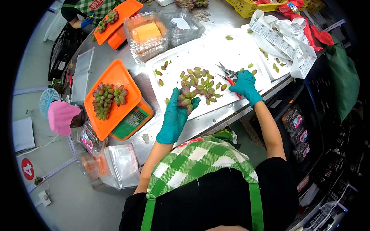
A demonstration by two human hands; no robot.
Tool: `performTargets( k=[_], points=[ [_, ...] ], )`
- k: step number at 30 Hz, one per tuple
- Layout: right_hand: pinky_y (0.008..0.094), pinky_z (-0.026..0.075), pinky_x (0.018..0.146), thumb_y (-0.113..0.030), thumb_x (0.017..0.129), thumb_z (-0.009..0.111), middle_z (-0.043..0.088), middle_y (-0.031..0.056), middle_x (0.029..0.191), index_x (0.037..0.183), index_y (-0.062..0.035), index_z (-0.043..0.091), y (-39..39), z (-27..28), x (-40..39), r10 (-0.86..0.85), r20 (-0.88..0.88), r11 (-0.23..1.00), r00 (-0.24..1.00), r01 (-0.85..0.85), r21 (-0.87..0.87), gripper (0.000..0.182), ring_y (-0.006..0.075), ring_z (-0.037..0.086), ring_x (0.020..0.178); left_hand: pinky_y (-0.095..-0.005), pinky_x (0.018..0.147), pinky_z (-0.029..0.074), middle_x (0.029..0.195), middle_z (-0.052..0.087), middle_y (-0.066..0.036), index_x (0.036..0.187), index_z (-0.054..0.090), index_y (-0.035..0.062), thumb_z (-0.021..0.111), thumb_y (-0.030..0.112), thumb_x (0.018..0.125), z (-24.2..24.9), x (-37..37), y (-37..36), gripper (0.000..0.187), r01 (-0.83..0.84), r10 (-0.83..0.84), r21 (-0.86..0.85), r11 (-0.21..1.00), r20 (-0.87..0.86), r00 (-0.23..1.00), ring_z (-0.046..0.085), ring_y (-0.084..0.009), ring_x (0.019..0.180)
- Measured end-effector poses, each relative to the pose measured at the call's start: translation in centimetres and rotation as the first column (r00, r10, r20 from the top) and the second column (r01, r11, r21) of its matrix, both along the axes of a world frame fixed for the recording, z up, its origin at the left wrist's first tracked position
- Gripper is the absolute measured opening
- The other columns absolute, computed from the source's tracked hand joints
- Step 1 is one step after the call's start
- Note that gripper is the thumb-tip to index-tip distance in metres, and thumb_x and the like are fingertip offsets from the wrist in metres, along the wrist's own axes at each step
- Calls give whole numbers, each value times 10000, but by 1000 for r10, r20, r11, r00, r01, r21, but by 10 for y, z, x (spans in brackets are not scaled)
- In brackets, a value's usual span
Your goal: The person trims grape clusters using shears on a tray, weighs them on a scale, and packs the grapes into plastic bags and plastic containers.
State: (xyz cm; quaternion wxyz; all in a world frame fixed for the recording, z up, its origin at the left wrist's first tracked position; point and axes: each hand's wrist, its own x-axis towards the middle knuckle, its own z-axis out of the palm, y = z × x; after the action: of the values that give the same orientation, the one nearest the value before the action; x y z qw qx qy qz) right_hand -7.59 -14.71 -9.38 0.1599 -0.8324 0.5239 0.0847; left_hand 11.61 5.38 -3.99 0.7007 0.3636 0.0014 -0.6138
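Observation:
My left hand (173, 117), in a teal glove, has its fingers closed around a small bunch of reddish-green grapes (186, 97) above the near edge of a white tray (192, 56). Gloved the same way, my right hand (246, 86) grips red-handled snips (230, 78). Their metal blades stand apart and point to the upper left, over the tray. Between the hands, another cluster of grapes (206, 87) lies in the tray, with loose single grapes scattered around it.
To the left, an orange scale pan (125, 82) carries grape bunches (103, 101). Clear plastic boxes (148, 32) stand behind the tray. Crumpled label strips (285, 42) lie at the right, near a yellow crate (246, 7). A co-worker's blue-gloved hand (88, 20) shows at the top left.

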Motion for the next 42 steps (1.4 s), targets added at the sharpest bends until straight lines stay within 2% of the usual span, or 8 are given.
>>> performTargets(
  k=[5,10,13,18,21,22,36,42],
  points=[
    [342,476,588,-270,456,699,534,173,871,934,20,533,1,9,3,-31,162,997,986,18,80,583,262,559,768,-319,797,483,1125,499,-181,1154,430,-15,471,417,848,2,15,5,531,23,-33,-72,997,-137,990,550,-268,921],
    [391,301,864,-136,586,646,484,127,1001,1186,-9,378,41,58,9,109,521,994,847,-87,-67,669,253,502,870,-359,866,456,1103,504,-191,1163,412,-44,485,365,854,4,20,5,518,-68,28,-98,993,-367,930,527,-298,974],
    [400,332,843,-36,567,580,476,121,979,1256,-104,364,61,88,15,317,600,948,734,-263,-180,726,259,457,911,-362,898,444,1120,500,-177,1142,433,-56,512,341,842,3,24,2,504,-74,22,-122,990,-386,922,510,-284,1020],
    [392,343,792,-107,604,615,502,108,940,1238,-133,392,75,92,21,461,487,885,741,-423,-194,673,269,481,884,-389,904,422,1135,493,-181,1161,414,-46,480,371,856,-6,28,3,522,-92,30,-145,985,-385,922,497,-303,1037],
    [373,369,763,-137,627,629,545,73,871,1157,-134,473,88,92,25,377,543,876,750,-479,52,553,243,532,821,-387,904,422,1151,484,-191,1156,420,-41,481,371,855,-1,28,4,513,-117,78,-123,986,-286,955,494,-308,1045],
    [339,413,671,-127,625,634,562,63,782,1125,-136,505,93,87,25,440,560,876,702,-473,-95,516,230,536,713,-387,905,421,1155,481,-195,1156,418,-40,480,370,855,-1,28,5,512,-130,89,-123,984,-290,953,493,-310,1049],
    [338,445,593,-219,679,648,561,69,763,1095,-121,529,104,79,21,341,501,921,796,-390,-6,444,219,571,665,-412,945,382,1186,453,-211,1191,377,-39,449,384,869,3,20,4,536,-138,101,-149,979,-232,967,473,-336,1072],
    [332,445,581,-224,669,659,563,48,718,1132,-158,520,108,83,18,236,580,948,780,-316,39,488,199,563,634,-331,847,438,1195,450,-190,1217,366,0,434,397,876,6,18,1,528,-69,69,-141,988,-6,998,468,-315,1083]
  ],
)
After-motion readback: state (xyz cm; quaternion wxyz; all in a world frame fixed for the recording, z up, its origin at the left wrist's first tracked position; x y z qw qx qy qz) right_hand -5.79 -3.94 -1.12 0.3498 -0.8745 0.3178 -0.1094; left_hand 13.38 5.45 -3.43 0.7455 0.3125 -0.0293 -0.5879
